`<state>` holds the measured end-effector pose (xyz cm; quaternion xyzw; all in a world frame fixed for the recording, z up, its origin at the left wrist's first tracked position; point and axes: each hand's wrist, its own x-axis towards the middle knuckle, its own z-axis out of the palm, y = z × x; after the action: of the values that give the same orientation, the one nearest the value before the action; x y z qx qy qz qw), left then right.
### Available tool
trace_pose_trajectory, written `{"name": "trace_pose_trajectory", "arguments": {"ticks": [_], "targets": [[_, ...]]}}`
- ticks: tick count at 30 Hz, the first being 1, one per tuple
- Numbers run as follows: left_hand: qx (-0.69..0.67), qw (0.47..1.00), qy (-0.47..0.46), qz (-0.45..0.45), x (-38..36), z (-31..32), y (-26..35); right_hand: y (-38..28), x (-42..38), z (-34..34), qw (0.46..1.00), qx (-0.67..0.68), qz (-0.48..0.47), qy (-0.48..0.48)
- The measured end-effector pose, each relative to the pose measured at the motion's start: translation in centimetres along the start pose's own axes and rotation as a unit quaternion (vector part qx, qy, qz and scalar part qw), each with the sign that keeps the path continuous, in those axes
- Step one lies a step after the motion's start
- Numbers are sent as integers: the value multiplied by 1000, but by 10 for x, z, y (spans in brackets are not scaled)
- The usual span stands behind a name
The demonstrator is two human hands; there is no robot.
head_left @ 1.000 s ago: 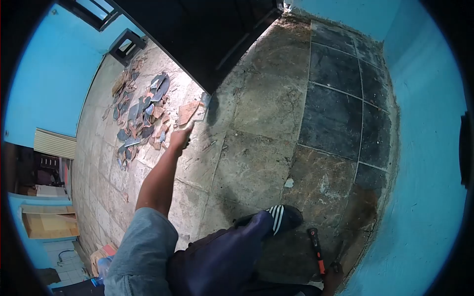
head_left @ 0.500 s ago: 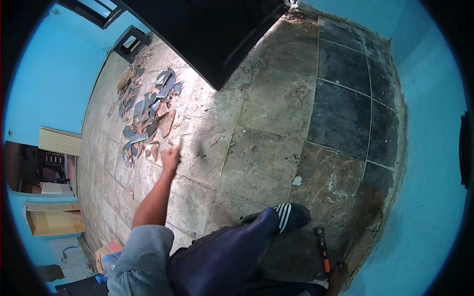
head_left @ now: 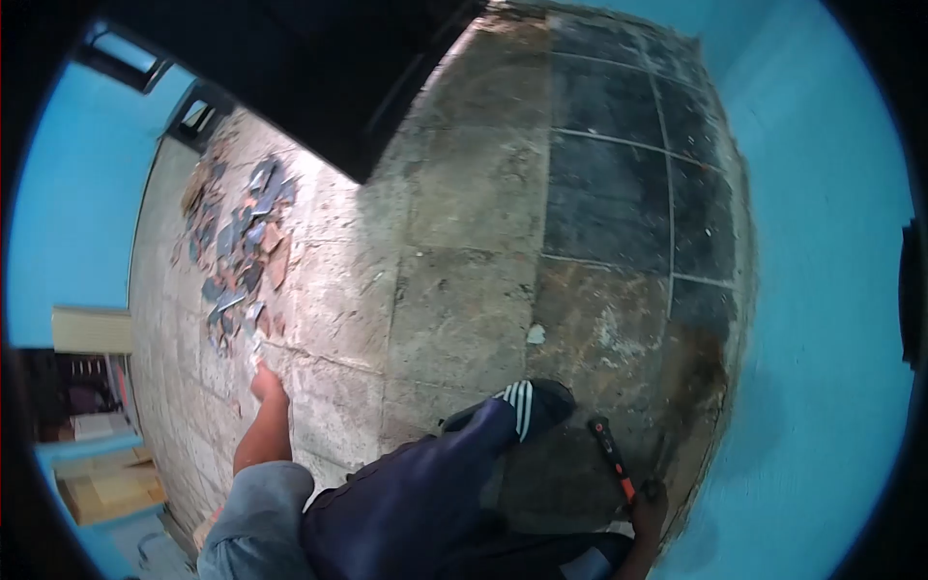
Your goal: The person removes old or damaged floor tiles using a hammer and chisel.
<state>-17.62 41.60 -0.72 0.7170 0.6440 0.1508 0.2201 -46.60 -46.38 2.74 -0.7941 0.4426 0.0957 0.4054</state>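
Note:
My left hand (head_left: 265, 377) is stretched out low at the near edge of a heap of broken tile pieces (head_left: 237, 280). Motion and glare smear its fingers, and a pale patch at their tips could be a shard or bright light. Near the right wall, my right hand (head_left: 653, 495) is closed, dark in shadow, beside the red end of a black-and-red tool handle (head_left: 611, 454). A thin dark bar seems to rise from that hand, but I cannot make out its kind. The tool's far end is mostly hidden.
Dark tiles (head_left: 609, 193) line the floor by the blue wall (head_left: 812, 290); bare, rough mortar (head_left: 464, 309) covers much of the rest. A large black panel (head_left: 319, 87) juts in from above. My shoe (head_left: 541, 406) rests near a small pale chip (head_left: 536, 334).
The whole view has shifted, with floor things sliding left. My left hand has moved left and lower in the view, closer to the heap's near edge. My right hand stays beside the tool handle.

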Motion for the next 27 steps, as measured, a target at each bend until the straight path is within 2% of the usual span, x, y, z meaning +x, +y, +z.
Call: {"name": "trace_pose_trajectory", "arguments": {"ticks": [1, 3, 4, 6, 7, 9, 10, 11, 12, 13, 14, 15, 16, 18, 20, 22, 24, 26, 27], "targets": [[55, 996, 51, 39, -21, -9, 10, -29, -6, 1, 1000, 6, 15, -7], [78, 989, 44, 115, -74, -12, 25, -102, -23, -12, 998, 3, 57, -19], [87, 984, 41, 152, -93, -8, 26, -92, -21, -13, 998, -1, 61, -23], [103, 973, -33, 204, -120, 12, 25, -64, -17, -15, 997, -9, 68, -28], [109, 964, -72, 230, -131, 24, 23, -75, -19, -19, 997, -6, 80, -23], [116, 950, -71, 279, -134, 54, 9, -96, -23, -24, 994, 1, 106, -8], [115, 943, -73, 305, -136, 71, 5, -87, -28, -24, 997, -13, 76, 20], [110, 951, -121, 261, -141, 74, 9, -73, -26, -19, 998, -30, 44, 46], [64, 953, -228, 188, -114, 88, -1, -65, -27, -18, 996, -47, 11, 71], [68, 958, -221, 169, -127, 82, 11, -65, -30, -19, 997, -23, 38, 69], [161, 948, -124, 245, -150, 70, 27, -70, -31, -18, 996, 2, 62, 65], [208, 928, -87, 298, -201, 40, 62, -74, -32, -18, 995, 22, 77, 63], [252, 901, -46, 350, -239, 21, 87, -79, -33, -18, 993, 41, 92, 62], [151, 831, -96, 526, -251, 32, 99, -92, -41, -21, 990, 67, 104, 65], [25, 725, -165, 668, -280, 43, 124, -130, -46, -33, 994, 45, 60, 75], [-50, 636, -270, 722, -356, 41, 169, -144, -53, -34, 993, 70, 23, 91], [-108, 551, -386, 732, -460, 13, 215, -146, -53, -28, 988, 140, 6, 69], [-120, 423, -459, 772, -559, -21, 247, -152, -49, -20, 973, 224, -14, 52], [-73, 372, -441, 813, -599, -35, 251, -157, -49, -17, 962, 270, -22, 46]]}}
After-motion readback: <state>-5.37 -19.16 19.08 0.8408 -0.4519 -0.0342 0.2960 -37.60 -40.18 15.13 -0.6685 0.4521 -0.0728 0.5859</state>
